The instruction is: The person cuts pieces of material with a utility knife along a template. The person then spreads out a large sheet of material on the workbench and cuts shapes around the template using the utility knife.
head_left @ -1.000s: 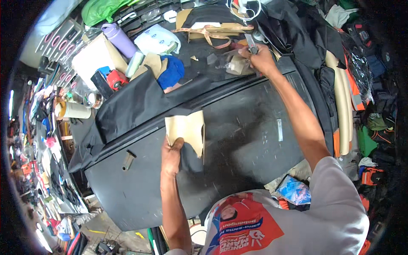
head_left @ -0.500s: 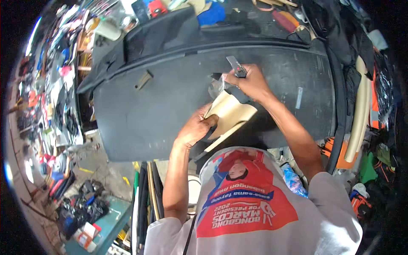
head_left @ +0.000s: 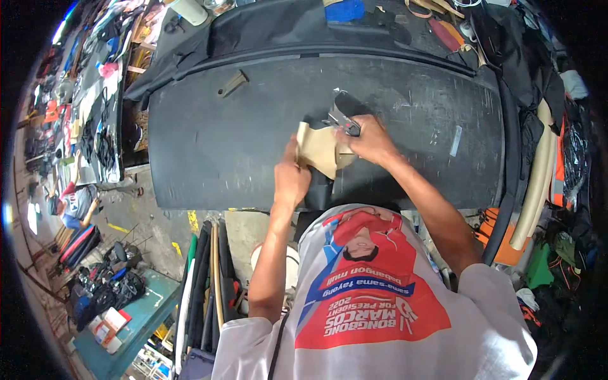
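A tan piece of sheet material (head_left: 318, 149), its edges curled, lies over the black table near its front edge. My left hand (head_left: 291, 182) grips the left side of this sheet, with a finger along its edge. In my right hand (head_left: 370, 140) is a utility knife (head_left: 346, 123), its blade extended toward the upper left above the sheet's right side. The right fingers also come close to the sheet's right edge; whether they pinch it is hidden. Dark material shows behind and below the sheet, and a clear, crumpled film lies just beyond the knife.
The black tabletop (head_left: 221, 145) carries a small brownish folded piece (head_left: 233, 84) and a pale strip (head_left: 455, 140). Black fabric (head_left: 272, 31) runs along the far edge. Long rolls (head_left: 537, 177) stand at the right; upright rolls (head_left: 206, 278) stand at the lower left.
The tan sheet has turned in my left hand and sits lower and flatter. My right hand has moved down with the knife, nearer the sheet. The head view has shifted slightly.
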### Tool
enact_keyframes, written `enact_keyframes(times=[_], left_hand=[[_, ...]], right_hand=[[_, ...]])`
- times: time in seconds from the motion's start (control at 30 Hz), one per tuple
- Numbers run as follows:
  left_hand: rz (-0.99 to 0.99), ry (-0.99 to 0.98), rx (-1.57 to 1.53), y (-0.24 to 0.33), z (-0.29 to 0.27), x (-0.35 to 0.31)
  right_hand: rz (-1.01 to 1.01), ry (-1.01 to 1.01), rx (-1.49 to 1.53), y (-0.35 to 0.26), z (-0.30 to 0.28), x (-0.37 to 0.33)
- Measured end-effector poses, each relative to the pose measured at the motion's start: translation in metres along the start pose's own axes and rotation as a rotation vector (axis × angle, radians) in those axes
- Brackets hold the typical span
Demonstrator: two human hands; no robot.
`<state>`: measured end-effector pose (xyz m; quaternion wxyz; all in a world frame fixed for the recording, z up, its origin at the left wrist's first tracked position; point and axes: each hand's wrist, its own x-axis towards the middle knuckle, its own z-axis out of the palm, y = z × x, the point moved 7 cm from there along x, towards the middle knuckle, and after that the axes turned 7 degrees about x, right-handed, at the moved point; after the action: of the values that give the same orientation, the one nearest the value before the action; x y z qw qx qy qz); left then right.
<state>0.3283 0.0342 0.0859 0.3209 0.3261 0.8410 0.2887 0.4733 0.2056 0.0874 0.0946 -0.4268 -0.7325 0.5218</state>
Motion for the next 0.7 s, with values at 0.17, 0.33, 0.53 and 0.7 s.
enact_keyframes(times=[0.17, 0.33, 0.53, 0.7], left_hand=[[0.117, -0.052, 0.255, 0.038, 0.009, -0.022], [0.141, -0.188, 0.445, 0.056, 0.019, -0.032], [0.092, -0.394, 0.509, 0.048, 0.036, -0.004], [0.121, -0.385, 0.405, 0.024, 0.046, 0.005]], right_hand=[[0.044, 0.223, 0.101, -0.002, 0.000, 0.000], [0.259, 0.089, 0.360, 0.011, 0.005, -0.008], [-0.170, 0.098, -0.057, -0.013, -0.004, -0.019], [-0.315, 0.160, -0.299, -0.018, -0.021, -0.025]])
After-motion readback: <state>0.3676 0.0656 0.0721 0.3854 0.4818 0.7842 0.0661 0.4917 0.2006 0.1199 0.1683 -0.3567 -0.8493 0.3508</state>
